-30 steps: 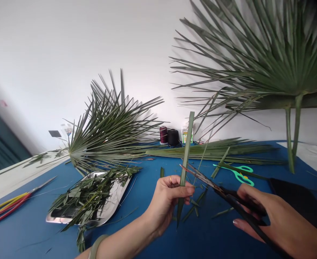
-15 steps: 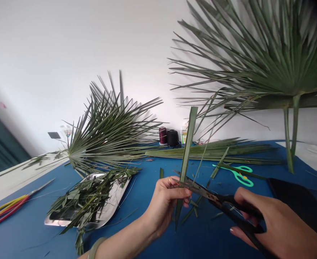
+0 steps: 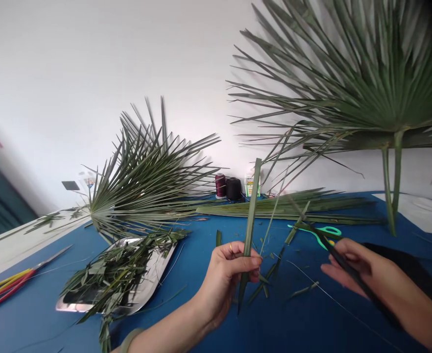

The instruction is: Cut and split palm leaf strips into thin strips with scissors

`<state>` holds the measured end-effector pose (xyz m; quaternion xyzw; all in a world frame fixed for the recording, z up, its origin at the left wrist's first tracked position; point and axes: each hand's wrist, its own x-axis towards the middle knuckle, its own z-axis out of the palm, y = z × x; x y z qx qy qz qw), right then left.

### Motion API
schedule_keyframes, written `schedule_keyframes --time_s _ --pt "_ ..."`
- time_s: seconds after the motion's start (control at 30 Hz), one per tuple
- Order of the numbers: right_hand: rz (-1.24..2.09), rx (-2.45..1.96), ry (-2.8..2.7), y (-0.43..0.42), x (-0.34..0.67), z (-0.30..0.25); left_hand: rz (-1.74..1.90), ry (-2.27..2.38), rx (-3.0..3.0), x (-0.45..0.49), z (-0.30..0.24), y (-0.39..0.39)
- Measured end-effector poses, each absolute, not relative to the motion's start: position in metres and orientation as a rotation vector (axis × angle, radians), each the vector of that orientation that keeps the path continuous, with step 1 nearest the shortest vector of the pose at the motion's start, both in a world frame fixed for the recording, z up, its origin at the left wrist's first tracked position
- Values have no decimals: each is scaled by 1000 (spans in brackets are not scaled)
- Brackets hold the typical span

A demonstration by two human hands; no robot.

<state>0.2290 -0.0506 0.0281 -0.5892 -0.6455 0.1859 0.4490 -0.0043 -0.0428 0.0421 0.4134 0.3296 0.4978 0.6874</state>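
Pinched between the thumb and fingers of my left hand (image 3: 228, 272) is a green palm leaf strip (image 3: 252, 215). It stands nearly upright, with its dark lower end poking out below the fingers. A thin pale fibre (image 3: 273, 220) rises beside it from the same fingertips. Over on the right, my right hand (image 3: 381, 274) grips black-handled scissors (image 3: 344, 264). They are seen edge-on and blurred, pointing up and left, apart from the strip. Beneath the hands, cut leaf bits (image 3: 304, 290) are scattered on the blue table mat (image 3: 282, 323).
At left, a metal tray (image 3: 157, 274) bears leaf scraps, near red-and-yellow-handled scissors (image 3: 21, 282). Green scissors (image 3: 321, 235) lie behind my right hand. Fan palm leaves (image 3: 146, 171) lean on the wall, and more palm fronds (image 3: 392, 93) stand at right. Thread spools (image 3: 233, 189) sit at the back.
The black scissors have moved from across the leaf strip away to the right and turned edge-on. My left hand has stayed nearly still; the strip looks narrower and its top sits lower.
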Motion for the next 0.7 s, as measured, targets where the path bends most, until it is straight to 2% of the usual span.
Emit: schedule_keyframes --time_s 0.37,0.7 --pt "992 -1401 -1538 -75 178 39 781 913 975 21 27 -63" --pt "1059 -1449 -1472 -77 170 39 796 933 1011 27 25 -63"
